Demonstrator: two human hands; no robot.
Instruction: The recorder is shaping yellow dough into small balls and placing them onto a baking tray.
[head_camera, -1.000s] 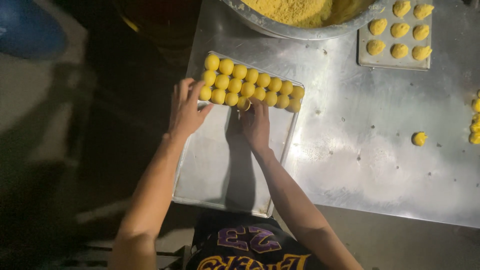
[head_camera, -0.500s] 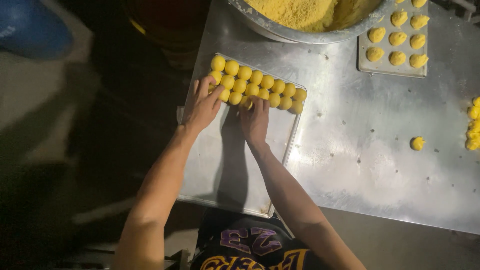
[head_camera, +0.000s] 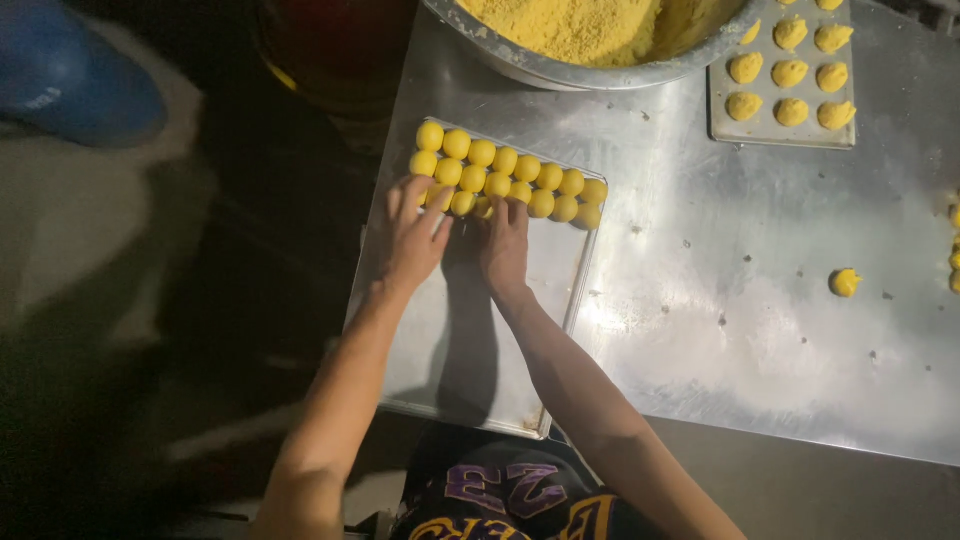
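Both hands (head_camera: 460, 240) shifted onto smooth (round) dough balls (head_camera: 510, 178).

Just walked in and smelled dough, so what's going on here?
A person is lining up yellow dough balls at the far end of a metal tray on a steel table. Both the left hand and right hand rest at the nearest row. A bowl of yellow crumb mix sits beyond.

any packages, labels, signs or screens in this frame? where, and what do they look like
No packages, signs or screens.
Only print: purple-and-yellow lettering on the person's dark shirt, bottom edge.
Left hand and right hand rest on unlabelled yellow dough balls in a bare metal tray.
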